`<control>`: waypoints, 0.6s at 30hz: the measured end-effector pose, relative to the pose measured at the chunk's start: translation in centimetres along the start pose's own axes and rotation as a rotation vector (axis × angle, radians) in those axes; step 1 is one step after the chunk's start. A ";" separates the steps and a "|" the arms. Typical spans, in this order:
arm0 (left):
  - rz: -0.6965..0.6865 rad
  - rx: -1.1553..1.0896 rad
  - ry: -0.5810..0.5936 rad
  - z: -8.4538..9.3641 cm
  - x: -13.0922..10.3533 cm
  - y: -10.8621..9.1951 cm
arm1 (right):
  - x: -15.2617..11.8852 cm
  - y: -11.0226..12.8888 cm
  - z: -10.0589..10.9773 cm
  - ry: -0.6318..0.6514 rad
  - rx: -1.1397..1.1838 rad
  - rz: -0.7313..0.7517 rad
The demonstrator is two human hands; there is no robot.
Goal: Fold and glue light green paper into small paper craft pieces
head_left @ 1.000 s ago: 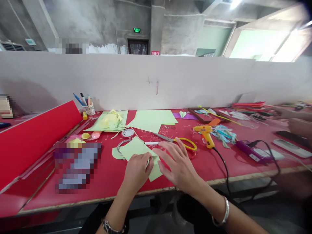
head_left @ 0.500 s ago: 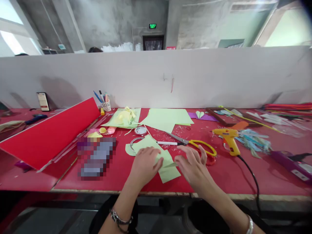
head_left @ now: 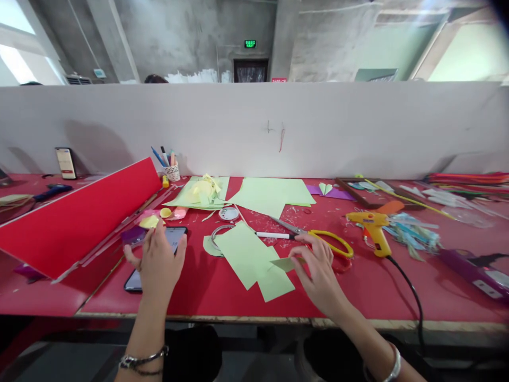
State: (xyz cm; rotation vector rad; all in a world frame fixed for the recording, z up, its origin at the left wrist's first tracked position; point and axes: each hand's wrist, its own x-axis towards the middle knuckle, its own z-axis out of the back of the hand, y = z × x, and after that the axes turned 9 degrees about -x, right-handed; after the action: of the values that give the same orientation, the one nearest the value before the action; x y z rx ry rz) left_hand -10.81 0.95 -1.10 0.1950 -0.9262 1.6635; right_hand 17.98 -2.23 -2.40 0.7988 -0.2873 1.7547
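My left hand (head_left: 158,261) hovers over a phone (head_left: 180,233) lying on the table, its fingers apart and nothing in them. Yellow paper pieces (head_left: 149,222) sit just beyond its fingertips. Pinched between the thumb and fingers of my right hand (head_left: 318,273) is a small piece of light green paper (head_left: 283,263). Below that piece, larger green paper sheets (head_left: 243,258) overlap on the table. A white marker with a black cap (head_left: 274,235) and yellow-handled scissors (head_left: 331,242) lie just past my right hand. A roll of tape (head_left: 217,237) is partly covered by the sheets.
A yellow glue gun (head_left: 371,228) with a black cord lies to the right, near blue ribbon scraps (head_left: 415,233). A red board (head_left: 91,217) leans at the left. More green paper (head_left: 274,192) lies at the back, before a white partition (head_left: 254,127). A pen cup (head_left: 172,172) stands behind.
My left hand has moved left, from the green sheets to above the phone, uncovering the sheets. My right hand stays near the scissors with the small green piece.
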 end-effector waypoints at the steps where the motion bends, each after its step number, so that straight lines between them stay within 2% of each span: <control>1: -0.003 -0.107 -0.010 0.0 -0.1 -0.6 | 0.0 0.0 0.1 0.000 0.006 -0.012; 3: 0.014 -0.399 0.082 0.0 -0.5 -2.4 | 0.0 0.1 0.3 0.000 0.012 -0.033; 5: 0.031 -0.751 0.306 -0.2 -1.2 -4.5 | 0.0 0.3 0.4 0.001 0.016 -0.039; 7: 0.022 -0.919 0.477 -0.6 -2.1 -6.6 | 0.1 0.3 0.4 -0.002 0.028 -0.036; 8: 0.001 -0.919 0.566 -0.7 -2.5 -7.6 | 0.0 0.4 0.5 -0.004 0.038 -0.036; 11: -0.076 -0.889 0.737 -1.4 -3.7 -9.8 | -0.1 0.2 0.5 -0.004 0.074 -0.043; 14: -0.087 -0.886 0.827 -2.0 -4.6 -11.2 | -0.5 0.0 0.6 0.019 0.111 -0.062; 18: -0.159 -0.854 0.887 -2.6 -5.6 -12.5 | -0.8 -0.2 1.1 0.055 0.152 -0.065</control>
State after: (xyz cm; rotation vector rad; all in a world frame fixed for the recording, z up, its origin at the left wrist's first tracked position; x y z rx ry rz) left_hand 2.94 -1.29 -0.27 -0.9473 -0.7965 0.9095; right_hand 18.66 -3.37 -2.15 0.8574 -0.0905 1.7497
